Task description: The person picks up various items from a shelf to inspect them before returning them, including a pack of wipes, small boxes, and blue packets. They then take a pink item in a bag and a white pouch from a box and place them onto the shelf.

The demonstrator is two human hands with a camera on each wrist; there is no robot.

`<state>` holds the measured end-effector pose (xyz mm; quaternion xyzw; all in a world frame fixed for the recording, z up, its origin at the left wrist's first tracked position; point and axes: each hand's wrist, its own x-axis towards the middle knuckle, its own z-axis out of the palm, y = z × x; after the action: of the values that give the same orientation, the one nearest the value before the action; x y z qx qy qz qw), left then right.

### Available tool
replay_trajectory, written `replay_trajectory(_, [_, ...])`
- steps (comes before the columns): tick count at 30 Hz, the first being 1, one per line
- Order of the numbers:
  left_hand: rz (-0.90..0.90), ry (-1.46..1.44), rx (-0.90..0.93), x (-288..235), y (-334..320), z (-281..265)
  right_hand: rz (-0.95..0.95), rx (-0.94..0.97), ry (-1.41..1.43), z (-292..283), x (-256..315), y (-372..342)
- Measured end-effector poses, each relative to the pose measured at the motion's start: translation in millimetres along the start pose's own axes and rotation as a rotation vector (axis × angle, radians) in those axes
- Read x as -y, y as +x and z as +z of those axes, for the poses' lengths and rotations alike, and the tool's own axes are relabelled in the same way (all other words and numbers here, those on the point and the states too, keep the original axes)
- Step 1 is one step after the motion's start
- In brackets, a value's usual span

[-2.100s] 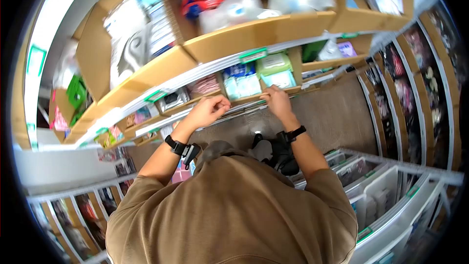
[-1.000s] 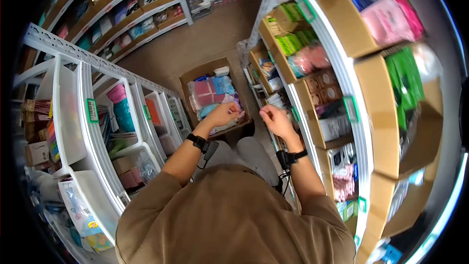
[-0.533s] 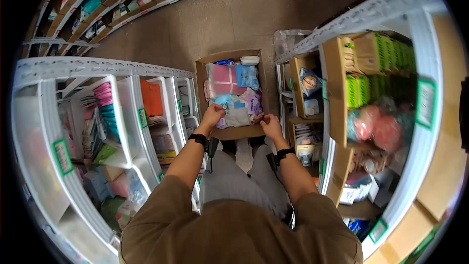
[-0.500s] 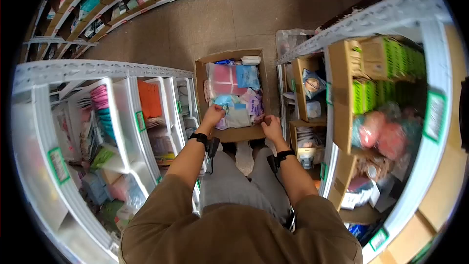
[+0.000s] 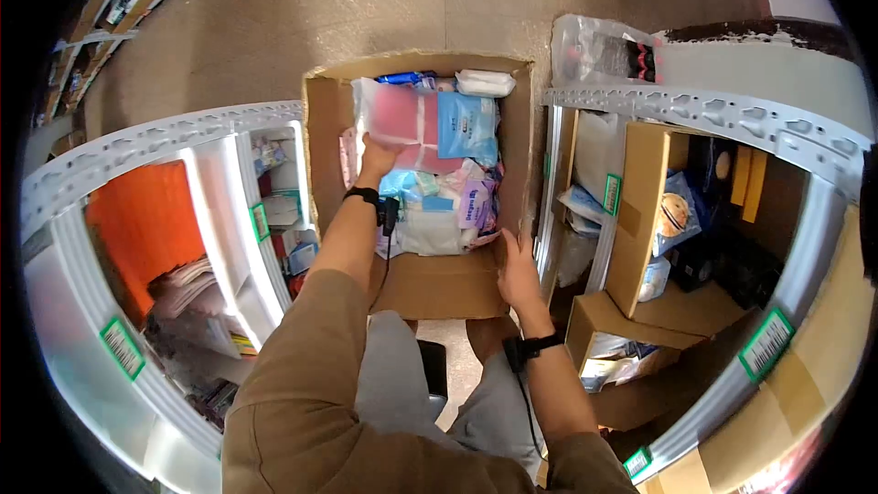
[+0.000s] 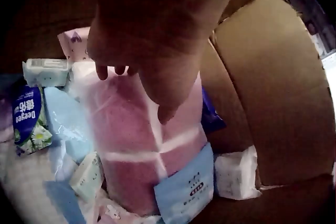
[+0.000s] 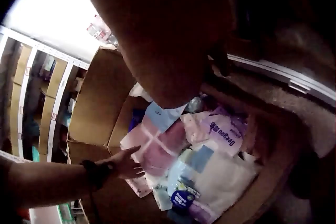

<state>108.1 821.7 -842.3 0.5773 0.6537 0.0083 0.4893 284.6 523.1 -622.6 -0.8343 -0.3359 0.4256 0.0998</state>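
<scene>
The pink packet [image 5: 410, 112] lies toward the far left corner of the carton [image 5: 439, 285], its left edge beneath the released left grip [image 5: 378, 161]. Right grip [image 5: 519, 276]: near right corner, hold unclear.

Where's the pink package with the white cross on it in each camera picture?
Head: pink package, above centre, slightly left.
Left wrist: pink package, below centre, slightly left.
Right wrist: pink package, below centre.
Shared landmark: light blue pouch overlapping one corner of it.

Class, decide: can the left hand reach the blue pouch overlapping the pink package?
Probably yes: the blue pouch lies uncovered, with only the flat pink package between it and the left hand.
</scene>
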Motion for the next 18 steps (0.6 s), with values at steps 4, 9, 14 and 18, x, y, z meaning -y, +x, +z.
replay_trajectory(4, [-0.07, 0.142, -0.036, 24.7, 23.5, 3.8, -0.011, -0.003, 0.081, 1.0, -13.3, -1.4])
replay_trajectory(9, [-0.07, 0.17, 0.063, -1.6, 2.9, -12.1, -0.001, 0.007, 0.002, 0.2, -8.5, -0.2])
replay_trajectory(14, [0.041, 0.091, 0.132, -72.8, -66.8, -32.6, 0.045, 0.033, 0.046, -5.8, -10.3, -3.9])
replay_trajectory(18, [0.275, 0.194, 0.012, -129.1, -146.1, -91.1, 0.149, 0.327, -0.036, -36.9, -5.3, -24.1])
